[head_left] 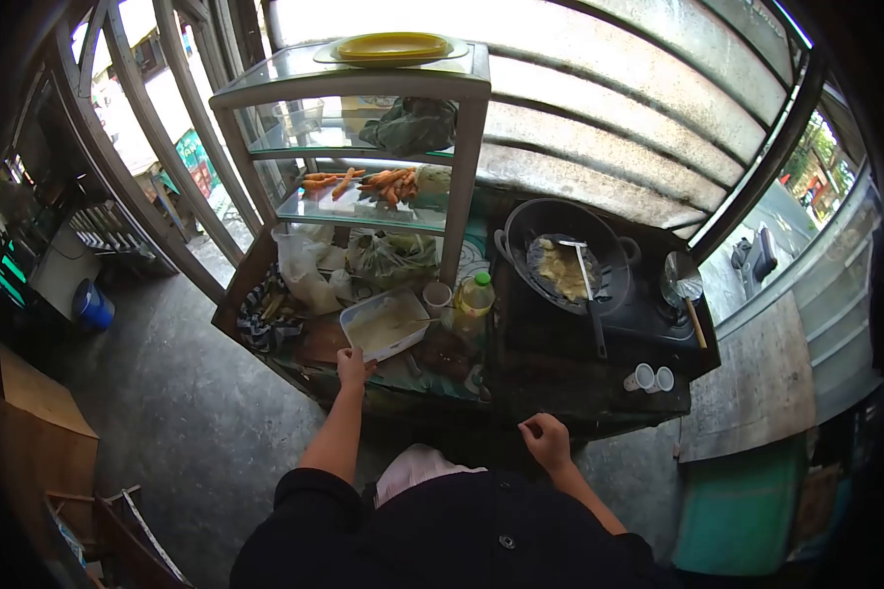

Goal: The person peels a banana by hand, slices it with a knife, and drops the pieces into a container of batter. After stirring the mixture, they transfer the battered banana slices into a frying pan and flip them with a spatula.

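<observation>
My left hand [353, 368] reaches forward and touches the near edge of a white rectangular tub [384, 325] of pale batter on the counter; whether it grips the rim is unclear. My right hand [546, 441] hangs lower, near the front edge of the stove stand, fingers curled with nothing visible in them. A black wok [564, 251] sits on the stove with pale frying pieces and a slotted spatula [584, 275] resting in it. A bottle of yellow oil [475, 293] and a small cup [437, 294] stand between the tub and the wok.
A glass shelf cabinet [467, 147] holds carrots [388, 184], greens and a yellow plate [391, 46] on top. Plastic bags [300, 265] and a striped cloth [262, 319] lie left of the tub. A skimmer [685, 285] and two small white cups [650, 378] sit right of the wok.
</observation>
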`<state>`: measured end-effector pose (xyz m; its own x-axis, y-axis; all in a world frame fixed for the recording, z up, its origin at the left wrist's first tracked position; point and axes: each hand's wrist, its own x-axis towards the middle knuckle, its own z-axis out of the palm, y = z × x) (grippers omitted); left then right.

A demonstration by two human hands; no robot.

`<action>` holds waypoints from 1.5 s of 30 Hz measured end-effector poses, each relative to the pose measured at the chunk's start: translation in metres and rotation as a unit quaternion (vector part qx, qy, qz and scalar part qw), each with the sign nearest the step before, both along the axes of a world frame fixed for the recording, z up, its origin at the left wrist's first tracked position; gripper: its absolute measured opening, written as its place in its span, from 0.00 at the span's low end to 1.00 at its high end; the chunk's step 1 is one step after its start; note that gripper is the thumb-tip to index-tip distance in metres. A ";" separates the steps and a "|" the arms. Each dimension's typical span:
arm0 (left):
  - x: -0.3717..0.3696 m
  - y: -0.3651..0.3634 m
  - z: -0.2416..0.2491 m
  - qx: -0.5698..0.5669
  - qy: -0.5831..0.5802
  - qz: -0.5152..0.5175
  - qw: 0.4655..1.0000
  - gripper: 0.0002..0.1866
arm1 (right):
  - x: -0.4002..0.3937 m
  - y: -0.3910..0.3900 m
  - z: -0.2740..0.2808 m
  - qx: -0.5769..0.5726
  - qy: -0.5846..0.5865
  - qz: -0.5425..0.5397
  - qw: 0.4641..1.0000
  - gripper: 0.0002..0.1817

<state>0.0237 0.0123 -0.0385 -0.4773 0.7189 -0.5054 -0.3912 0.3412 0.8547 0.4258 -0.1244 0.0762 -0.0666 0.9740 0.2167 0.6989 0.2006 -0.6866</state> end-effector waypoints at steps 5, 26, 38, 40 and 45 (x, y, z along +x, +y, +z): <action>0.034 -0.015 -0.002 -0.014 0.011 -0.047 0.999 0.15 | 0.026 -0.022 -0.004 -0.014 -0.013 -0.056 0.998 0.06; -0.106 0.071 0.058 -0.036 0.135 -0.646 0.751 0.19 | -0.164 0.064 -0.003 -0.036 0.020 -0.070 0.997 0.06; -0.124 0.260 0.037 0.179 0.342 -0.512 0.767 0.27 | -0.267 0.104 -0.001 -0.006 0.067 -0.192 0.979 0.06; -0.108 0.269 0.037 0.283 0.499 -0.431 0.696 0.27 | -0.266 0.093 -0.008 -0.009 0.062 -0.215 0.975 0.07; -0.105 0.283 0.070 0.070 0.499 -0.567 0.652 0.23 | -0.263 0.070 -0.015 -0.019 0.031 -0.261 0.965 0.07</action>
<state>-0.0814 0.2952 0.0310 0.3599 0.9015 -0.2403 0.8189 -0.1819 0.5443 0.1625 -0.0543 0.0611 0.4478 0.8781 0.1685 0.6547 -0.1937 -0.7306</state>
